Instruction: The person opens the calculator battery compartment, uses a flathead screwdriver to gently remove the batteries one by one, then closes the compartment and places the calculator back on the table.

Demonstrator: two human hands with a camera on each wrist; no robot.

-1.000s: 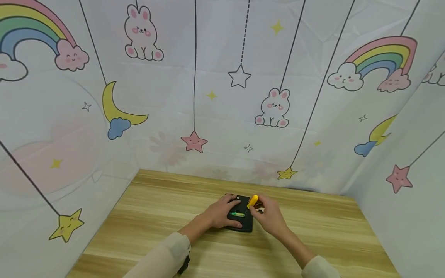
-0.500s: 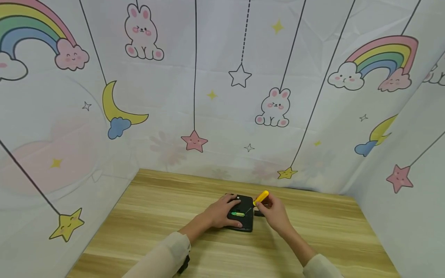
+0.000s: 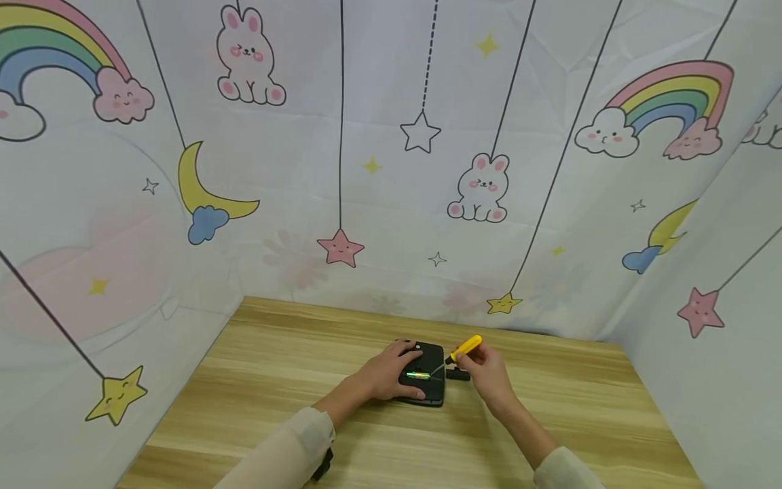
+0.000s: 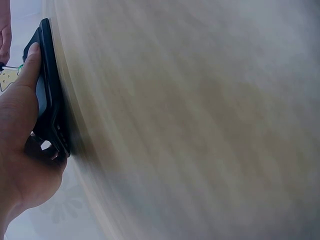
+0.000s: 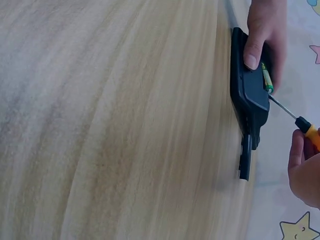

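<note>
A flat black device lies on the table with a recess in its upper face. In that recess sits a green battery. My left hand spans the device and holds it, thumb on the near part and fingers toward the far edge. My right hand grips a screwdriver by its yellow and black handle. The screwdriver slants down to the left, and its thin metal shaft reaches the right end of the battery in the right wrist view.
A small black strip-like piece lies just right of the device, below the screwdriver. The wood-grain table is bounded by white printed cloth walls at the back and both sides.
My right hand has moved to the right, and the screwdriver handle has tilted from steep to a lower slant. The black piece beside the device now shows more. My left hand stays put.
</note>
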